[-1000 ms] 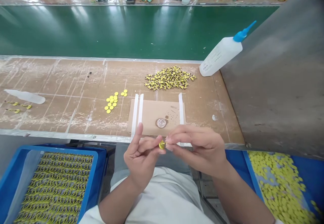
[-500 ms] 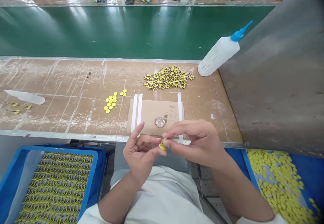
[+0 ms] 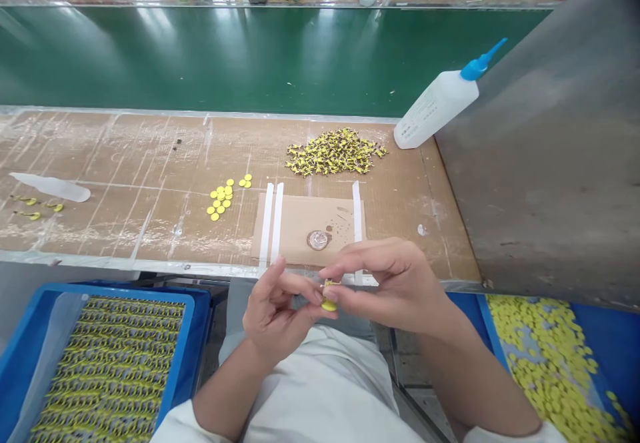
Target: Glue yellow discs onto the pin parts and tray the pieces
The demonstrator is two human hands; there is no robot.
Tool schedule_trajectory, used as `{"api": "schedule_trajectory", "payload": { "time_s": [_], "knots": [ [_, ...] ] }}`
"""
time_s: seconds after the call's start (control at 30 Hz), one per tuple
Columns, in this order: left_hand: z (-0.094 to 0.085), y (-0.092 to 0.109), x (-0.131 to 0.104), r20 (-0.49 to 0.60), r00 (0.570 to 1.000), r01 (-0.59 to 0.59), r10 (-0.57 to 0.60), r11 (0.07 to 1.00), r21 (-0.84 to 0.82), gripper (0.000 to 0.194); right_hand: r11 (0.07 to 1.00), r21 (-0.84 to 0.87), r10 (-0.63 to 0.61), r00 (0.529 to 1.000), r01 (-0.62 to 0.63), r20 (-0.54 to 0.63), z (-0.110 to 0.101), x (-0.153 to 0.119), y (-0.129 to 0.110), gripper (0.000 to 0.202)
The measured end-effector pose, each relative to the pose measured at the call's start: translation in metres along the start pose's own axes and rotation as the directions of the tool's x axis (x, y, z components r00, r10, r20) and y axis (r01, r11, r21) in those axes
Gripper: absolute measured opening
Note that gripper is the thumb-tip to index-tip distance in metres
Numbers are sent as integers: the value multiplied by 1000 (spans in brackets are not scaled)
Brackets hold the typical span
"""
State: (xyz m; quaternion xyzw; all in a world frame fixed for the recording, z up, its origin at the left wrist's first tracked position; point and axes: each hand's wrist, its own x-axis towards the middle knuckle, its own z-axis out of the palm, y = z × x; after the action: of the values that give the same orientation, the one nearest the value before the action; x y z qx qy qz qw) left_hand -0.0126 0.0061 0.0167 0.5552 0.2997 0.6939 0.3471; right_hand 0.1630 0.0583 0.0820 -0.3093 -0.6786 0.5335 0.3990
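My left hand and my right hand meet just off the table's front edge. Between their fingertips is a small yellow figure on a yellow disc; my left thumb and forefinger pinch the disc side, and my right thumb and forefinger grip the upper part. Fingers hide much of the piece. Beyond the hands lies a taped cardboard sheet with a small round dish of clear liquid on it. Loose yellow discs lie left of the sheet, and a heap of small yellow-and-dark figures lies behind it.
A white bottle with a blue nozzle stands tilted near a metal panel at right. Blue trays hold rows of pieces at lower left and yellow discs at lower right. A green belt runs behind the table.
The held piece and my fingertips have shifted slightly right and down. My left forefinger has bent in closer to the piece. The view has tilted a little.
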Motion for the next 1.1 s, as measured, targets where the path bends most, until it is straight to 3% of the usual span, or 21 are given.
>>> {"api": "schedule_trajectory", "payload": {
  "time_s": [0.37, 0.5, 0.57, 0.77, 0.9, 1.1],
  "knots": [
    [-1, 6, 2, 68, 990, 126, -122, 991, -49, 96, 1000, 15, -19, 1000, 19, -11, 0, -3, 7, 13],
    [-1, 4, 2, 30, 992, 126, -126, 992, -18, 96, 992, -67, -114, 990, 109, -78, -4, -13, 12, 29],
    [-1, 3, 1, 25, 992, 124, -124, 992, -22, 96, 972, -140, -200, 978, 191, -57, -7, -17, 13, 31],
    [-1, 6, 0, 71, 975, 205, -212, 974, 91, 92, 916, -253, -303, 951, 310, 68, -18, -22, 12, 7],
    [0, 13, 4, 128, 959, 233, -253, 960, 153, 90, 888, -322, -308, 945, 328, 111, -22, -22, 13, 6],
    [1, 15, 10, 159, 973, 128, -167, 964, 231, 93, 862, -381, -308, 942, 335, 133, -20, -20, 12, 4]
  ]
}}
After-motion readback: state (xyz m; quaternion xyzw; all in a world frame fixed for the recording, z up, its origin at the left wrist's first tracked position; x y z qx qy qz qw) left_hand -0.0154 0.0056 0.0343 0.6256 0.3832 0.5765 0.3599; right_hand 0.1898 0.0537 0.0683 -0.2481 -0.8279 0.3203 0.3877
